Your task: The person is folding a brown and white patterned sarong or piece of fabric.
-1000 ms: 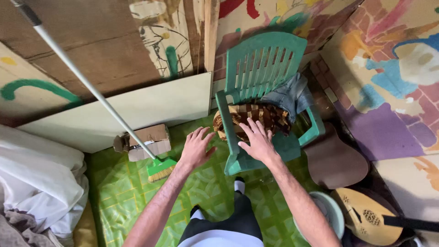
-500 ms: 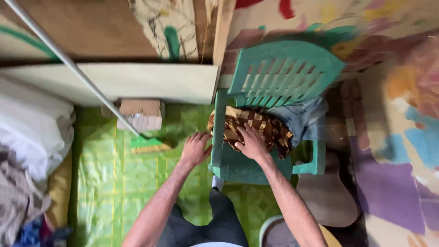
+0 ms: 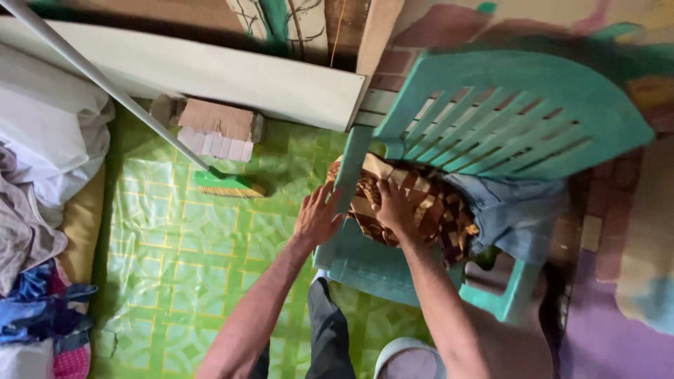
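Reaching onto the green plastic chair [image 3: 491, 119], I note my right hand [image 3: 394, 210] pressing spread fingers on the checkered brown cloth [image 3: 428, 207] heaped on its seat, left hand [image 3: 317, 214] open at the armrest; nothing lifted yet.

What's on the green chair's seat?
On the green chair: a brown checkered cloth under the right hand and grey-blue denim. Anything beneath them is covered.
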